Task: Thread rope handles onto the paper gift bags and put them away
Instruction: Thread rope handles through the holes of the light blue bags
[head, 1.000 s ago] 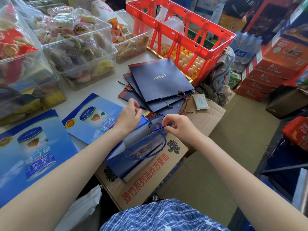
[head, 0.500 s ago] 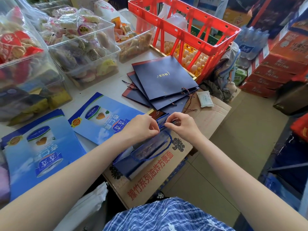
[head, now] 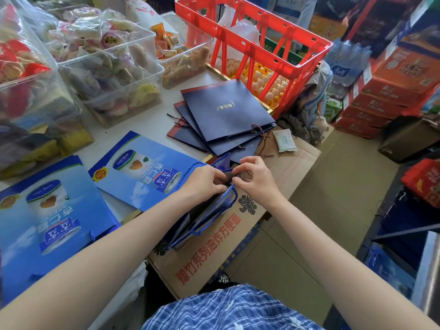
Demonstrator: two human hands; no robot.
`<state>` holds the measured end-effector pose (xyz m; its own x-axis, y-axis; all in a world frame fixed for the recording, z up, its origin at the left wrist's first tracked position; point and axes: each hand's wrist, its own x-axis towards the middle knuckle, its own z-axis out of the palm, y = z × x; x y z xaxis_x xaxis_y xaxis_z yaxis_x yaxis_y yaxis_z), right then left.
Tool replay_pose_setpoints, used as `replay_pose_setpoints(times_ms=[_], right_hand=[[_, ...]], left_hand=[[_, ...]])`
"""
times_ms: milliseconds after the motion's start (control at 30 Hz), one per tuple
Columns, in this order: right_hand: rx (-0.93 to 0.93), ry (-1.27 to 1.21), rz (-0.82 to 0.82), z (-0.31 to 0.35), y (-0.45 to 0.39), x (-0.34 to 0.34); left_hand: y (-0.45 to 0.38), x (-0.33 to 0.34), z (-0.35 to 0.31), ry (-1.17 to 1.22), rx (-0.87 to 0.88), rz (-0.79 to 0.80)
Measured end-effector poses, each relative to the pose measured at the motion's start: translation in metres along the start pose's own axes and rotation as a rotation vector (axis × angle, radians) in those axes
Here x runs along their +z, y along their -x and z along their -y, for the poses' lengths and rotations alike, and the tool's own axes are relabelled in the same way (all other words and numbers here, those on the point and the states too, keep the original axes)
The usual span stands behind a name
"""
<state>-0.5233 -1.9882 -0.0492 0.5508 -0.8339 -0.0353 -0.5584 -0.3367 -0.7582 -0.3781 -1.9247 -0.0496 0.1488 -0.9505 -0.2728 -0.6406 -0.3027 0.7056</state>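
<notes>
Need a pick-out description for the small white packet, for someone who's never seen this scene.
Start at the red crate at the table's far end. Just in front of it, right of the fanned navy bags, the white packet lies on a brown carton. It is the only small white item there.

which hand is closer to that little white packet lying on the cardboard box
The right hand. It is just below and left of the white packet, with bare cardboard box between them. The left hand is farther left, both hands pinching the blue gift bag top.

Red crate [head: 252, 51] beyond navy bags [head: 228, 110]
</notes>
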Motion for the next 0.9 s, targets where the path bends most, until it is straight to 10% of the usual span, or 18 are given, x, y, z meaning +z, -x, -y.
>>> replay_pose_setpoints(times_ms=[267, 533, 900], right_hand=[[-0.087, 0.190, 0.023, 0.005, -0.006, -0.001], [-0.275, 0.387, 0.088, 0.017, -0.013, -0.001], [-0.239, -0.110, -0.090, 0.010, -0.004, 0.020]], left_hand=[[0.003, -0.004, -0.002, -0.146, 0.054, -0.240], [0.006, -0.011, -0.005, 0.699, -0.262, -0.025], [0.001, -0.030, -0.010, 0.856, -0.595, 0.188]])
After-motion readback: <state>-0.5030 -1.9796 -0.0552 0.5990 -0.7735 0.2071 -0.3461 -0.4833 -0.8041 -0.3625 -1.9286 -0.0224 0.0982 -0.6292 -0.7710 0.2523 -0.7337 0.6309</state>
